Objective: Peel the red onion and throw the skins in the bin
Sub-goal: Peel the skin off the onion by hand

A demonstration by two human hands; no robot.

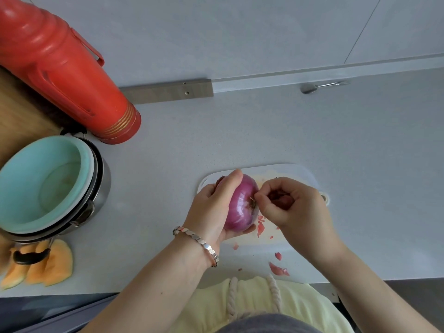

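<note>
The onion (240, 207) sits low in the middle of the frame, held above a white board (300, 174). The left hand (211, 207) cups it from the left, fingers wrapped over the top and under the bottom. The right hand (295, 210) is clenched, its fingers (260, 197) pinching at the root tuft on the onion's right end. Dark red bits show inside its curled palm, probably peeled skin, though I cannot be sure.

The onion's surface looks glossy and mostly bare, so the peeling seems near its end. The root end is where the last skin clings. To finish well, nip the dry edge close to the tuft and pull along the onion's lines, not across. The left hand should turn the onion to bring up the next strip. Tearing too deep would waste good flesh.

Skins (260, 228) lie scattered on the board's lower part and on the desk (360, 140) below it. They will need gathering. No bin is in view.

At the left of the frame a teal bowl (28, 188) nests inside a steel pot (101, 186). It holds nothing I can see beyond a faint stain. A red flask (60, 68) stands closed at the upper left, its contents hidden.
</note>
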